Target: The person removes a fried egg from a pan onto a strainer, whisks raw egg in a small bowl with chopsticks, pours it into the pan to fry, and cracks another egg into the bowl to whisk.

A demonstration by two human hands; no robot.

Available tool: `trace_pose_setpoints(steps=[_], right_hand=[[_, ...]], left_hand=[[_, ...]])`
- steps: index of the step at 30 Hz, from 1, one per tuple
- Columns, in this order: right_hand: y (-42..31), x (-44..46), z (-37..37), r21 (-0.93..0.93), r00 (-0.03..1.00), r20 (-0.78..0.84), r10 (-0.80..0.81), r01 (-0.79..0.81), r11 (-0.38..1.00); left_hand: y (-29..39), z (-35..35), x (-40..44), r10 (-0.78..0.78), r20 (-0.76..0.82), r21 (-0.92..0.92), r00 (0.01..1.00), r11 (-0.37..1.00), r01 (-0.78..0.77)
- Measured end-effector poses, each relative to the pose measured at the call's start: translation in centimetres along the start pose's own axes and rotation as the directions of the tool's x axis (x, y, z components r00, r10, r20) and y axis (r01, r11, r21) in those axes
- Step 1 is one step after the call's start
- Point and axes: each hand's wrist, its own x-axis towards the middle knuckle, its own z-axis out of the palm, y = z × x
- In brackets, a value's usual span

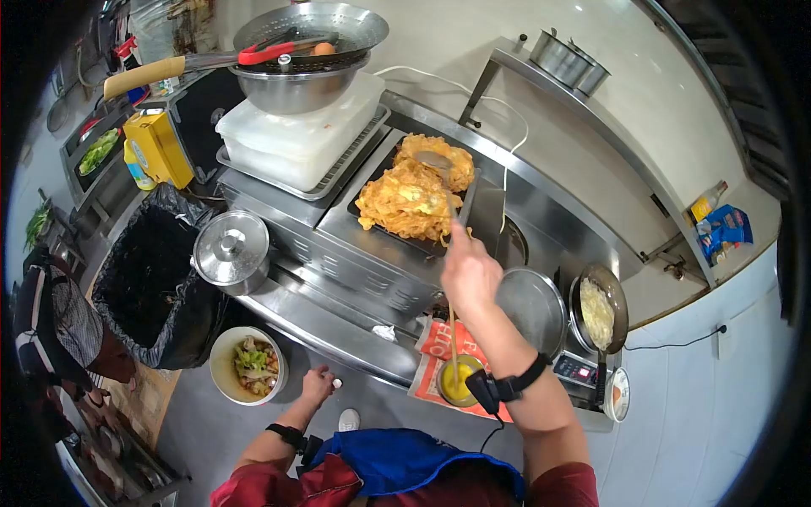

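Note:
My right hand [471, 272] is closed around the handle of a metal ladle [433, 160]. The ladle's round bowl rests on or just above a heap of golden fried egg [405, 203] on a dark tray set into the steel counter. My left hand [318, 385] hangs low in front of the counter, fingers curled, with a small white round thing [337, 384] at its fingertips. Below my right forearm stands a bowl of beaten yellow egg [457, 390] with a wooden stick in it, on a red and white printed sheet [422, 384].
At right, a frying pan [623, 308] holds pale cooked egg beside a round metal lid [532, 308]. A lidded pot [231, 250], a black-lined bin [139, 287] and a scrap bucket [218, 390] stand left. A strainer [363, 29] with red tongs sits on a steel bowl.

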Motion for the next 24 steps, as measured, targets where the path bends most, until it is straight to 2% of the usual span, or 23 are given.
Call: trace_pose_setpoints(steps=[2, 4, 6, 8, 10, 12, 14, 16, 18, 20, 21, 24], right_hand=[[-1.5, 0.4, 1.3, -0.117, 0.973, 0.215, -0.082, 0.109, 0.987], [-1.9, 0.1, 3.4, -0.108, 0.915, 0.39, -0.109, 0.163, 0.981], [-2.3, 0.7, 3.0, -0.101, 0.918, 0.38, -0.117, 0.167, 0.981], [-1.8, 1.1, 1.8, -0.076, 0.953, 0.287, -0.101, 0.128, 0.989], [-0.5, 0.9, 0.9, -0.074, 0.99, 0.118, -0.083, 0.092, 0.993], [0.0, 0.3, -0.6, -0.064, 0.998, 0.037, 0.051, -0.049, 0.997], [1.2, -1.4, 0.3, -0.089, 0.993, 0.083, 0.079, -0.072, 0.993], [2.2, -2.7, 2.1, -0.157, 0.958, 0.269, 0.095, -0.054, 0.986], [1.8, -2.2, 1.5, -0.133, 0.972, 0.212, 0.101, -0.074, 0.988], [0.7, -2.2, 0.3, -0.054, 0.998, 0.06, 0.031, -0.028, 0.998], [0.3, -2.4, 0.3, -0.075, 0.997, 0.032, -0.067, 0.069, 0.995], [-0.8, -3.7, 1.6, -0.076, 0.948, 0.153, -0.279, 0.293, 0.953]], left_hand=[[-0.4, 0.0, -0.1, -0.018, -0.01, 0.001, 1.0, 1.0, 0.018], [-1.1, 0.0, -0.2, -0.023, -0.021, -0.002, 1.0, 1.0, 0.023], [-1.2, -0.2, -0.4, -0.026, -0.021, -0.004, 0.999, 1.0, 0.026], [-2.0, -0.2, -0.6, -0.037, -0.018, -0.006, 0.999, 0.999, 0.037], [-3.0, 0.1, 0.0, -0.002, -0.024, -0.04, 1.0, 0.999, 0.001], [-2.2, -0.1, -0.4, -0.014, -0.021, -0.025, 1.0, 1.0, 0.014], [-1.6, 0.4, -0.8, -0.024, -0.014, -0.007, 1.0, 1.0, 0.024], [-1.4, 0.6, -0.8, -0.006, 0.007, -0.006, 1.0, 1.0, 0.006], [-1.1, 0.8, -0.8, 0.009, 0.009, 0.003, 1.0, 1.0, -0.01], [-1.8, 1.0, -1.1, 0.009, 0.017, 0.008, 1.0, 1.0, -0.009], [-2.2, 1.2, -1.0, 0.004, 0.017, -0.009, 1.0, 1.0, -0.004], [-2.2, 1.3, -1.7, -0.007, 0.013, -0.02, 1.0, 1.0, 0.007]])
